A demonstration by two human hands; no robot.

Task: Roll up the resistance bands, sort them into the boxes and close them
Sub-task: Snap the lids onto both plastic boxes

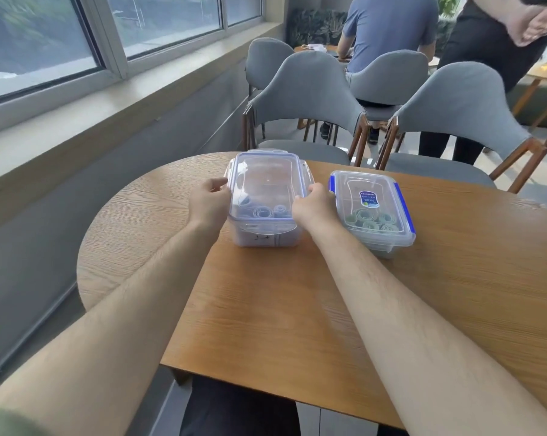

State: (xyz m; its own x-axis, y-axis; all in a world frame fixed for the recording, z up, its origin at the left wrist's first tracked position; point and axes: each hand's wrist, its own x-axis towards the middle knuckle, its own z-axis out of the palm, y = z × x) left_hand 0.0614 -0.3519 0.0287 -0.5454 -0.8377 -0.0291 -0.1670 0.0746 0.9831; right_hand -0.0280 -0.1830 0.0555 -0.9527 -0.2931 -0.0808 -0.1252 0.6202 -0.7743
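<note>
Forward, arms straight: left hand (209, 201), right hand (313, 205) curled on side clips (231, 176) of the clear box (267, 184)

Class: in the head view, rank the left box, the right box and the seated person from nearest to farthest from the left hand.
1. left box: touching the left hand.
2. right box: further right on the table.
3. seated person: beyond the chairs.
</note>
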